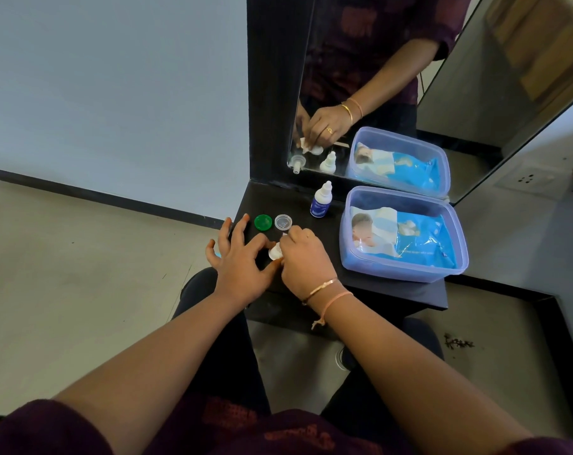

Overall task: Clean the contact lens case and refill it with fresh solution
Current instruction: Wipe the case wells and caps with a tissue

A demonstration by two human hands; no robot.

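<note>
Head view: small white plastic lens case (274, 251) pinched between both hands at table's (409, 295) front edge. Left hand (242, 261) steadies it, other fingers spread; right hand (306, 257) closed around it, possibly with wipe. Green cap (263, 222), clear cap (283, 222) just beyond; white solution bottle (321, 201) farther back, nearer right hand.

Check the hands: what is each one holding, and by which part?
Left hand steadies the white lens case between thumb and forefinger at its edge. Right hand pinches something white against the case; what it is cannot be told.
</note>
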